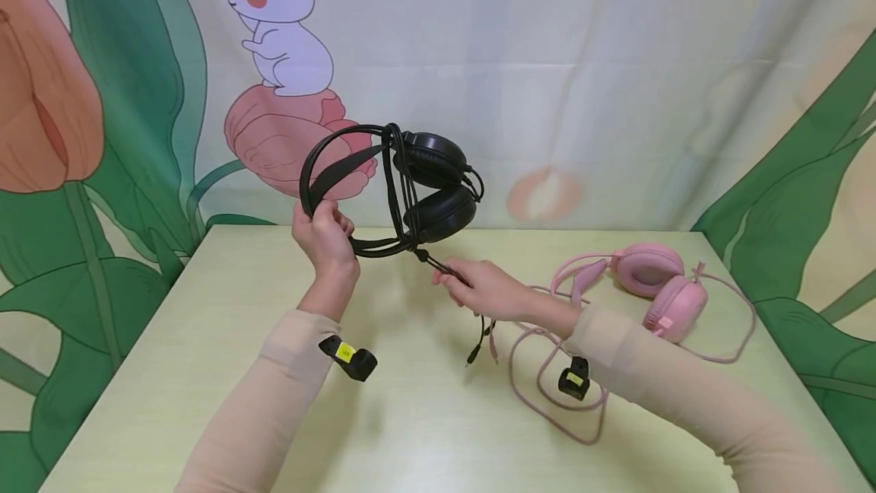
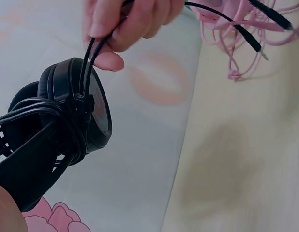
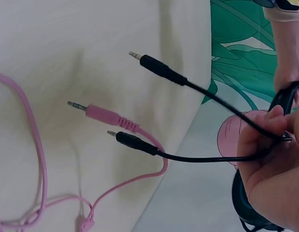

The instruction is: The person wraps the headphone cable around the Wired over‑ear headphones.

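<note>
Black headphones [image 1: 441, 211] are held above the table, their cable [image 2: 77, 121] wound several times around the band near the ear cups. My left hand [image 1: 327, 238] grips the headband at its left end. To the right, my right hand [image 1: 489, 289] pinches the split end of the black cable close to the cups. Two black audio plugs [image 3: 161, 70] hang loose from that hand, seen plainly in the right wrist view. Behind them a pink plug [image 3: 103, 115] lies on the table.
Pink headphones [image 1: 674, 303] lie at the table's right side. Their pink cable [image 1: 557, 428] spreads in loops beneath my right forearm. A printed curtain [image 1: 616, 97] hangs behind the pale table [image 1: 205, 364].
</note>
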Available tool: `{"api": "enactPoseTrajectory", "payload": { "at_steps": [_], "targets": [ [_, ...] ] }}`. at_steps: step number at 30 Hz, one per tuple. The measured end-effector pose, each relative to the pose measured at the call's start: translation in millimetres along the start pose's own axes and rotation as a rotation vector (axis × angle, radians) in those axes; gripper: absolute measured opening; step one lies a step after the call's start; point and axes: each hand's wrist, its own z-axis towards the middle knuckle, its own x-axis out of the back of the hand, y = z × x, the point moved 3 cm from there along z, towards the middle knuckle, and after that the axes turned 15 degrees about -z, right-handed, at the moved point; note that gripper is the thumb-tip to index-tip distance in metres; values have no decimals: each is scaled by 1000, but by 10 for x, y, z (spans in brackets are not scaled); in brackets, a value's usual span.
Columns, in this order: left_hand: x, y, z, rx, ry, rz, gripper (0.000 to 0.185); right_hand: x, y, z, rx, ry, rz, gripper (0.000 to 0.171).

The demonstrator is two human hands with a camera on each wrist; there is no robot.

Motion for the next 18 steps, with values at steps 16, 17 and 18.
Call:
{"api": "enactPoseTrajectory", "payload": {
  "at_steps": [16, 17, 18],
  "targets": [
    [117, -3, -5, -9, 30, 85, 17, 269, 4, -64, 170, 116, -315, 13],
    [112, -1, -4, -9, 26, 87, 17, 291, -4, -64, 185, 135, -338, 14],
    [106, 3, -3, -10, 22, 91, 17, 314, -15, -64, 198, 151, -355, 15]
  ]
}}
